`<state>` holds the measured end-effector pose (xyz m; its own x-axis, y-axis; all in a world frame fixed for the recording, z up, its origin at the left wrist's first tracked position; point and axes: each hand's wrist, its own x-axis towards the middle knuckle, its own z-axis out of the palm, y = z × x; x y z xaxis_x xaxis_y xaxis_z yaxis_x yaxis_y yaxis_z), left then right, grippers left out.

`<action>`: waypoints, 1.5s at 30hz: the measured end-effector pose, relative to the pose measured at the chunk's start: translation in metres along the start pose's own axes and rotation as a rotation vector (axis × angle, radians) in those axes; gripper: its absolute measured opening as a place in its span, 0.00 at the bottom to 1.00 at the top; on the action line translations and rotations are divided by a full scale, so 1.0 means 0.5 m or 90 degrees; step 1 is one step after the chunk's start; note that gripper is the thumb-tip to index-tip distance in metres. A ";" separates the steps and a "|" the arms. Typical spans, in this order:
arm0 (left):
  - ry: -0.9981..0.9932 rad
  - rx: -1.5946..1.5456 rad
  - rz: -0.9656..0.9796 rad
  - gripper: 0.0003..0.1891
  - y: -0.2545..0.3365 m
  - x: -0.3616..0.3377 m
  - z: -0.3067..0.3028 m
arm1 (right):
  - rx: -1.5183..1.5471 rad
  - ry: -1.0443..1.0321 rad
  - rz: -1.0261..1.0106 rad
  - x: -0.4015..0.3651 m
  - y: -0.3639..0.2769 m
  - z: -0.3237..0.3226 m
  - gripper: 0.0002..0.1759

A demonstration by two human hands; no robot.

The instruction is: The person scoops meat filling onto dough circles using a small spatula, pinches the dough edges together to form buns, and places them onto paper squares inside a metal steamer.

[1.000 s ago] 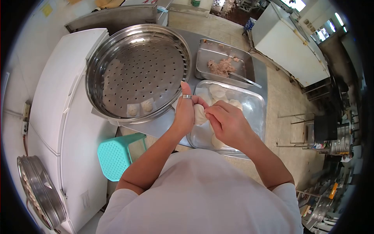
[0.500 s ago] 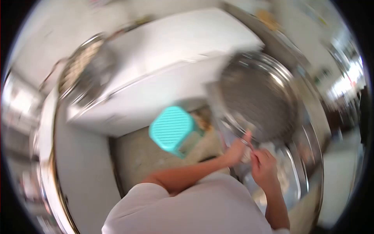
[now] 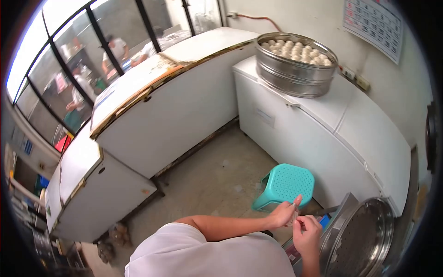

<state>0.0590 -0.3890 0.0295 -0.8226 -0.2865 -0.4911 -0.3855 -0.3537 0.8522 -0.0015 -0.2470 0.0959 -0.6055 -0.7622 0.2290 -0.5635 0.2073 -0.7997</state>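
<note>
Near the lower right, my left hand (image 3: 281, 215) is cupped around a small pale dough piece (image 3: 294, 219), its thumb pointing up. The fingers of my right hand (image 3: 306, 235) are pinched together against the same piece from the right. Most of the dough is hidden by my fingers, so its exact shape cannot be made out. Just below and to the right of my hands is a round metal steamer tray (image 3: 355, 244) with a perforated bottom. A turquoise plastic stool (image 3: 290, 183) stands on the floor beyond my hands.
A metal steamer (image 3: 295, 76) filled with several round white buns (image 3: 300, 51) sits on a white chest freezer (image 3: 318, 124). More white chests (image 3: 175, 111) line the left, below a barred window (image 3: 87, 55). Beyond it, people in white work. A calendar (image 3: 374, 25) hangs upper right.
My view has swung left and up, so the steamer tray is now at the lower right edge and the window shows. Both hands stay together at the dough.
</note>
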 end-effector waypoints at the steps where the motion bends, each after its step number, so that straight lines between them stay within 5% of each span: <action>1: 0.021 0.000 0.006 0.48 -0.003 -0.013 -0.013 | -0.006 -0.008 -0.045 0.006 0.016 0.014 0.06; 3: 0.070 -0.020 0.009 0.47 0.001 -0.037 -0.031 | 0.010 -0.047 -0.058 0.016 0.022 0.031 0.06; 9: -0.084 -0.120 0.017 0.43 0.001 -0.085 -0.100 | 0.069 -0.105 -0.053 0.037 0.001 0.058 0.05; 14: 0.072 -0.077 0.038 0.42 -0.011 -0.080 -0.085 | 0.047 -0.103 -0.111 0.038 0.012 0.073 0.05; 21: 0.139 0.104 0.234 0.41 -0.022 -0.068 -0.054 | 0.215 -0.085 0.121 0.024 0.029 0.075 0.03; 30: -0.007 -0.025 0.025 0.42 -0.002 -0.108 -0.058 | 0.181 -0.063 0.045 0.013 0.034 0.073 0.02; 45: 0.095 0.081 0.142 0.41 -0.016 -0.135 -0.051 | 0.069 -0.129 -0.028 0.001 -0.002 0.065 0.04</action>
<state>0.1285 -0.3897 0.0514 -0.8258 -0.4758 -0.3027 -0.2595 -0.1558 0.9531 0.0170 -0.2675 0.0790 -0.4497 -0.8791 0.1578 -0.5163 0.1117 -0.8491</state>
